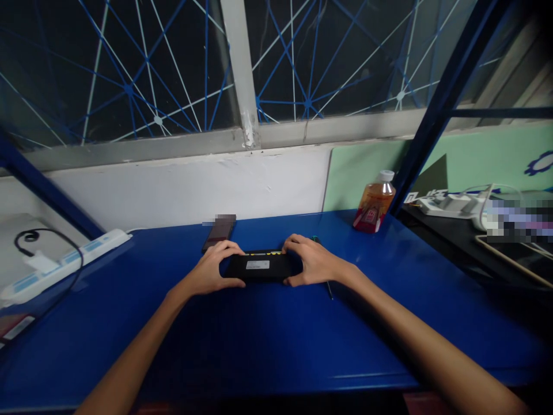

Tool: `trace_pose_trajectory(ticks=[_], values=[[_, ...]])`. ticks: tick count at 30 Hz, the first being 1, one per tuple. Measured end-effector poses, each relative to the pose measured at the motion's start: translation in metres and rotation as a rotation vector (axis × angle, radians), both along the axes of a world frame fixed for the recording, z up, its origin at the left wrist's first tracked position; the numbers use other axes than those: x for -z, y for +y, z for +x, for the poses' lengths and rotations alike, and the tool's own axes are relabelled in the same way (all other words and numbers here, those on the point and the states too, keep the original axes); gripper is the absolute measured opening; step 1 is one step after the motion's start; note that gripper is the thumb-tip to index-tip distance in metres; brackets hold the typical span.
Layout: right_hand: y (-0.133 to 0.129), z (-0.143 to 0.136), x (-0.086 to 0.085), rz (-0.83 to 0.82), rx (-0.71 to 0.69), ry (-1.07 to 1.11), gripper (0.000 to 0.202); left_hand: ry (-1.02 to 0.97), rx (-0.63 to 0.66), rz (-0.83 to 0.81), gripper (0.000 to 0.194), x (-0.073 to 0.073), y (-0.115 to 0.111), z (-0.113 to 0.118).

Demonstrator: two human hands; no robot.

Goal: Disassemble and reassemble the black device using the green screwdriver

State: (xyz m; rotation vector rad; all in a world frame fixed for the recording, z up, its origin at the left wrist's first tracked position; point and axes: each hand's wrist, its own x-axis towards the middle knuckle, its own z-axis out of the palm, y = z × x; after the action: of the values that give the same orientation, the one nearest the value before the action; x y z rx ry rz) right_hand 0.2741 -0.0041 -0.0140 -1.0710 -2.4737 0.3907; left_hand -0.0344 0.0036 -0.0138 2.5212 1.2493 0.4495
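A flat black box-like device (263,272) with a white label and a row of yellow and white parts along its far edge is at the middle of the blue table (268,340). My left hand (217,268) grips its left end, thumb at the near edge and fingers at the far edge. Its right end is held the same way by my right hand (309,262). Just behind my left hand lies a dark phone-like slab (220,230). A thin tool (330,290) shows partly from behind my right hand, with a green end beyond it.
A bottle with reddish drink (375,203) stands at the back right. At the left lies a white power strip (69,264) with a black cable. Blue frame posts rise on both sides. A black surface at the right (458,230) bears chargers and cables.
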Motion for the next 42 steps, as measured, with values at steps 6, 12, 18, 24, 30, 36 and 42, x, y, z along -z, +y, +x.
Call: trace_pose_trajectory(ticks=[6,12,18,24,30,36,42], values=[[0.003,0.005,0.001,0.061,0.024,-0.034,0.065,0.062,-0.031,0.084,0.062,0.002,0.003,-0.007],[0.003,0.009,0.000,0.099,0.049,-0.047,0.078,0.057,-0.006,0.067,0.055,-0.002,0.004,-0.014],[0.003,0.008,-0.001,0.057,0.021,-0.032,0.066,0.032,-0.001,0.002,0.052,-0.005,0.001,-0.011],[0.001,0.005,-0.001,-0.007,0.014,0.003,0.061,-0.063,0.047,-0.085,0.050,-0.006,-0.002,-0.003],[-0.002,0.003,-0.006,-0.011,0.013,-0.005,0.061,-0.075,0.053,-0.081,0.052,-0.005,-0.002,-0.001],[-0.002,0.002,-0.007,-0.009,0.016,-0.009,0.058,-0.063,0.028,-0.087,0.053,-0.003,0.000,-0.003],[0.002,0.005,-0.005,-0.003,-0.039,-0.009,0.058,-0.028,0.018,-0.078,0.052,-0.008,-0.001,-0.004]])
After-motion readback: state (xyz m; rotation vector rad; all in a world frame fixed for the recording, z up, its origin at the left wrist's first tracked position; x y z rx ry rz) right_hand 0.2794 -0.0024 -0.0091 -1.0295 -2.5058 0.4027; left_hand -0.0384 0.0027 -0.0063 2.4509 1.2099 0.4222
